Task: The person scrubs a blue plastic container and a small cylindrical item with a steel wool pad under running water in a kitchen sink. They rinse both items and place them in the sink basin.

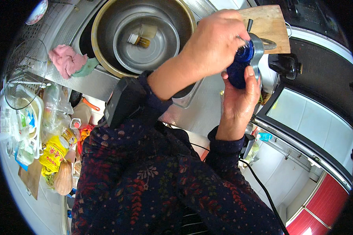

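Note:
My right hand [241, 100] holds a dark blue, see-through vessel [238, 75] from below, thumb on its right side. My left hand [214, 41] is at the vessel's upper end, fingertips closed on a thin, shiny item [241, 39] too blurred to name. A grey curved piece [256, 48] runs along the vessel's right side; whether it belongs to the vessel or is a tap behind it, I cannot tell. To the left, a metal basin [167, 63] sits inside a larger one [191, 26]. A white-capped amber bottle [141, 41] and a pale translucent container [148, 30] lie in it.
A wooden cutting board [270, 25] lies at upper right, near a corrugated hose [269, 44]. Pink cloth [67, 60] and green cloth [86, 68] rest on the metal counter [69, 88]. Left are a wire rack [25, 73], plastic bags and a squash [63, 179]. A glass-panelled frame [311, 123] stands right.

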`<state>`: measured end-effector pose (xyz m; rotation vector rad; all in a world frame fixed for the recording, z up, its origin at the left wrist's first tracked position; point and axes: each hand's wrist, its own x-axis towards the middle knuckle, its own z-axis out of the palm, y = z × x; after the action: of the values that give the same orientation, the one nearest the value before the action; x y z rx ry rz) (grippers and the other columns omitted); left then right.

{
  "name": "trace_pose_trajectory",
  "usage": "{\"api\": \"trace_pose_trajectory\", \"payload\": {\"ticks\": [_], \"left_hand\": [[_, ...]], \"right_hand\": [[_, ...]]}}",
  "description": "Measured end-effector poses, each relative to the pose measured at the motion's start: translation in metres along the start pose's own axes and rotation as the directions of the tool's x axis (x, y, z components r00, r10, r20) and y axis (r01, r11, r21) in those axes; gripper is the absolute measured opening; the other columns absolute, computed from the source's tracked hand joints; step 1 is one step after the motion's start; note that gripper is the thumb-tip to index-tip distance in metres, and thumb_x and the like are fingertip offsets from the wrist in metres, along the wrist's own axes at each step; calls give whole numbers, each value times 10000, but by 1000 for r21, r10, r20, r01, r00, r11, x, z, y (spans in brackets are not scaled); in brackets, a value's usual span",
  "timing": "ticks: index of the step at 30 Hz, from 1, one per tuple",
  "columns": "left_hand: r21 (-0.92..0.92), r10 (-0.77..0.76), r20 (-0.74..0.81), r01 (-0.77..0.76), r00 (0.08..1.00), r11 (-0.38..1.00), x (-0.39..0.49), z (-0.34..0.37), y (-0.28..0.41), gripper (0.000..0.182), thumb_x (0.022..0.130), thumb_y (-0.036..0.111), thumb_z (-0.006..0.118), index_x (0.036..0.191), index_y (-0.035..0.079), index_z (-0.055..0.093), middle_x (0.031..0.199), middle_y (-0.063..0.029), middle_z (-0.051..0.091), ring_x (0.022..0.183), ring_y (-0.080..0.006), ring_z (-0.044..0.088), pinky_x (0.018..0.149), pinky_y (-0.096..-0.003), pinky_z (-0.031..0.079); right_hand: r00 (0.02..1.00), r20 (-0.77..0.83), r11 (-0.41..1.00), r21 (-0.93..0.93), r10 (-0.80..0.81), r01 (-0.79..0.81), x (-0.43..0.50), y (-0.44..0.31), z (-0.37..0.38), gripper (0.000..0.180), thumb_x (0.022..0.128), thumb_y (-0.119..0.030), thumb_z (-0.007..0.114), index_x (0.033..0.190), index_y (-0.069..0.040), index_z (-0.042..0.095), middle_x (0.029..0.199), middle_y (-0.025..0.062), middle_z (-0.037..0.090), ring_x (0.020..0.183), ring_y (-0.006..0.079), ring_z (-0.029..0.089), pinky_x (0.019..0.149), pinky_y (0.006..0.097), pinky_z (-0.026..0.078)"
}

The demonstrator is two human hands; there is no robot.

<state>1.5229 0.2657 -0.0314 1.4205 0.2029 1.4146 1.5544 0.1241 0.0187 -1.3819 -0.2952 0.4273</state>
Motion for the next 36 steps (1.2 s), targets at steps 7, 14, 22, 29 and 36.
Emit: {"api": "trace_pose_trajectory", "payload": {"ticks": [7,14,22,29,36], "left_hand": [[-30,-333,-51,332,941,943,-10,-16,-11,137,680,34,754,801,19,691,785,-125,648,730,-272,657,673,-340,513],[-123,-251,15,251,968,960,-5,-3,1,144,667,28,764,794,7,699,790,-118,642,721,-251,651,677,-319,509],[-209,-391,-76,369,917,906,-26,-15,-7,124,707,-6,766,812,-2,700,821,-64,670,771,-157,646,709,-268,503],[-170,-277,-97,258,956,951,-25,11,2,109,702,-21,739,787,8,678,804,-91,645,770,-209,646,701,-303,503],[-278,-330,-135,284,934,918,-51,0,10,133,717,-71,735,806,-16,653,871,-73,630,833,-161,632,733,-269,504]], "right_hand": [[999,37,1000,1,21,-21,0,-1,-2,528,863,-161,699,1293,-8,433,1063,162,624,885,297,657,632,360,538],[998,55,1000,3,19,-19,2,-2,-6,467,875,-170,682,1257,-12,465,1051,147,631,880,291,652,627,362,523],[997,69,996,77,35,-40,4,-2,-8,399,871,-166,679,1194,-13,501,1027,146,638,858,300,650,616,371,503],[998,66,997,68,18,-22,6,-4,-6,328,890,-160,654,1150,-2,533,989,145,652,835,294,657,608,378,498],[997,72,998,57,10,-15,1,-3,-3,310,890,-186,658,1119,-6,554,991,131,651,835,270,657,601,369,497]]}}
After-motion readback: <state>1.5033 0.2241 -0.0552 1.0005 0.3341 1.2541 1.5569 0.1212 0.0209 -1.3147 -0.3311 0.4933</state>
